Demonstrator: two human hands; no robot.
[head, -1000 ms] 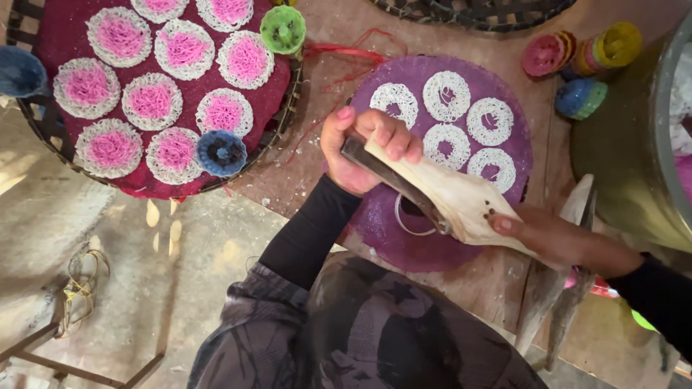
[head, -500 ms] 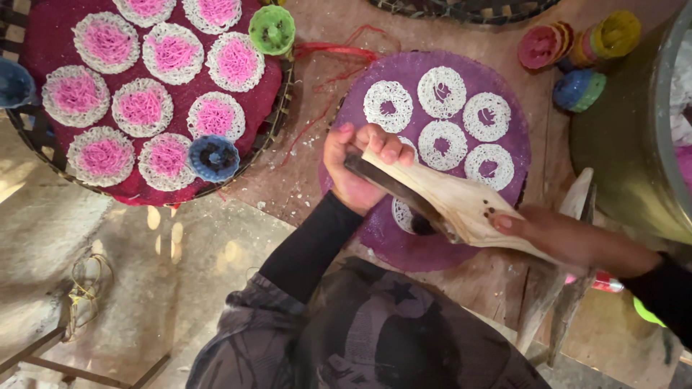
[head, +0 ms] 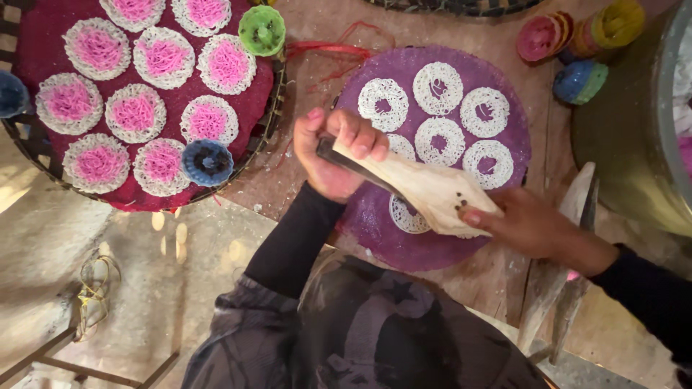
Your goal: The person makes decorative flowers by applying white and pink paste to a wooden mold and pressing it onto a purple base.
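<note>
Wooden press (head: 425,191) sits over the purple mat (head: 504,79), our left hand (head: 335,155) clenched on its handles, our right hand (head: 530,227) pinching its end. Tilting risks smearing the white noodle rounds (head: 437,88) below.

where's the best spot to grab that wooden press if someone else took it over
Probably at its two ends, as the hands hold it now: the left hand wraps the narrow dark-edged end, the right hand steadies the wide end. The wooden press lies slanted over the purple mat, so a grip from above the narrow handle end looks easiest; its underside hangs over the white noodle rings.
</note>
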